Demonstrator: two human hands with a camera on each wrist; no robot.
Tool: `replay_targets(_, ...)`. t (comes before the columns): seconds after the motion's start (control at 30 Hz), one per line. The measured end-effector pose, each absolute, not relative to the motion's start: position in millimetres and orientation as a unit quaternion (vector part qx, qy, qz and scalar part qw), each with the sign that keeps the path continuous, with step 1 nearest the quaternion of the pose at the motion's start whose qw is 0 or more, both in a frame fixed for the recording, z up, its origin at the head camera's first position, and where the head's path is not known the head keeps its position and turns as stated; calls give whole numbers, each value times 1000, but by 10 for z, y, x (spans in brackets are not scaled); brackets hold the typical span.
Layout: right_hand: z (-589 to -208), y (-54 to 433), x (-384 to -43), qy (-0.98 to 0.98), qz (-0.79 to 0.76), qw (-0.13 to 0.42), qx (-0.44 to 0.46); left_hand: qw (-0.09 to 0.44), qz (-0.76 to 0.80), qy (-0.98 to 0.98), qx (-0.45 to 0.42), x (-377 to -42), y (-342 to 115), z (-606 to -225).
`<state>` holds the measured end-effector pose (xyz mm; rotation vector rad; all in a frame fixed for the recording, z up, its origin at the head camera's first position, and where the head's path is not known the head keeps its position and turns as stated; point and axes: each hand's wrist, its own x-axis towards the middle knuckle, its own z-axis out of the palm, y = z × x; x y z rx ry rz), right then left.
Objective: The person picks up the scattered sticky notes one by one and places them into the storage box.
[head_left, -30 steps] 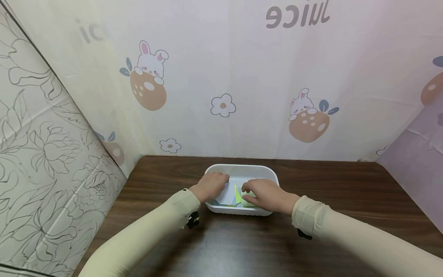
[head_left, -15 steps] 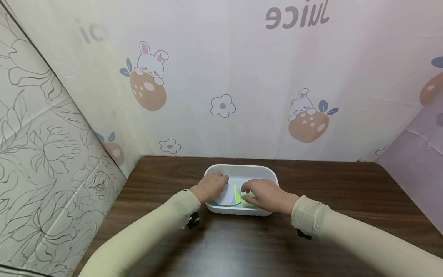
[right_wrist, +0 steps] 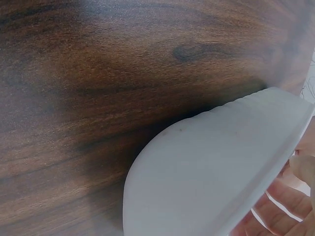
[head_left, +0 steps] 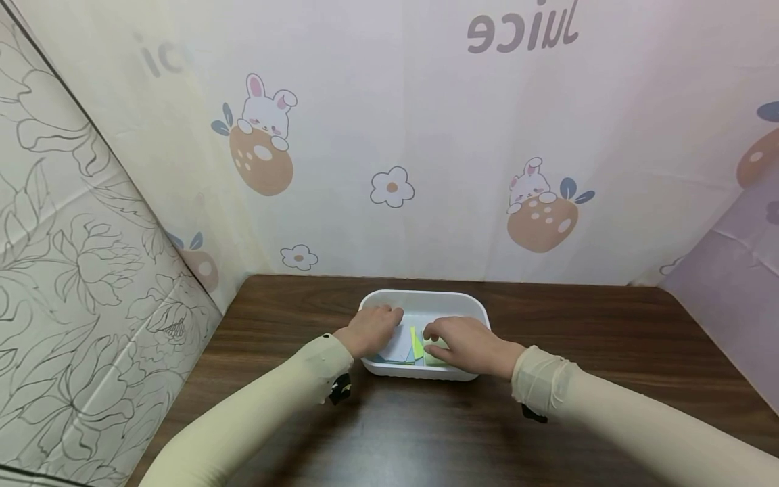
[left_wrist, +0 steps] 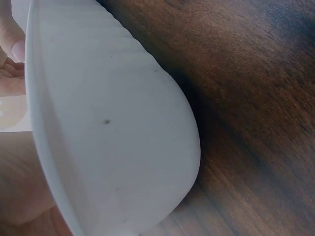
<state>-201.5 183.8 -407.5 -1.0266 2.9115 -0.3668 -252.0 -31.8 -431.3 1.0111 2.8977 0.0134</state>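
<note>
A white plastic basin (head_left: 420, 373) stands on the table, with both hands reaching over its rim. My left hand (head_left: 372, 330) lies over the left side, beside a sheet of white paper (head_left: 397, 348); its fingertips are hidden. On the other side my right hand (head_left: 467, 345) hovers over a pale green paper pad (head_left: 433, 354), thumb and index finger apart. A bright yellow-green slip (head_left: 417, 343) lies between the two. In the left wrist view the basin's outer wall (left_wrist: 113, 128) covers most of the hand. Loosely spread fingers (right_wrist: 275, 214) show past the rim in the right wrist view.
The dark wood-grain table (head_left: 389, 433) extends around the basin. Behind it hangs a pale curtain (head_left: 389, 135) with rabbit and fruit prints. A floral-patterned sheet (head_left: 79, 270) borders the left side, and a lilac one (head_left: 742, 270) the right.
</note>
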Motion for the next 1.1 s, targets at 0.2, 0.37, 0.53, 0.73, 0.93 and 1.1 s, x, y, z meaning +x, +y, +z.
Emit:
replay_targets(0.2, -4083, 1832, -2014, 936, -122, 18, -329, 35, 12, 944, 327, -2510, -322, -4300)
replay_targets(0.37, -4120, 1824, -2003, 934, -122, 9, -336, 43, 7, 947, 320, -2525, -326, -4308)
replay_targets(0.53, -4145, 1811, -1989, 933, -123, 1, -339, 45, 11, 948, 315, -2531, -332, -4302)
replay_targets(0.73, -4129, 1812, -1983, 934, -124, 6, -334, 48, 28, 950, 306, -2510, -348, -4255)
replay_targets(0.93, -4081, 1823, -1969, 937, -124, 6, -327, 40, 38, 950, 306, -2515, -367, -4209)
replay_targets(1.1, -4057, 1825, -1959, 939, -121, 5, -322, 22, 38, 949, 312, -2510, -382, -4190)
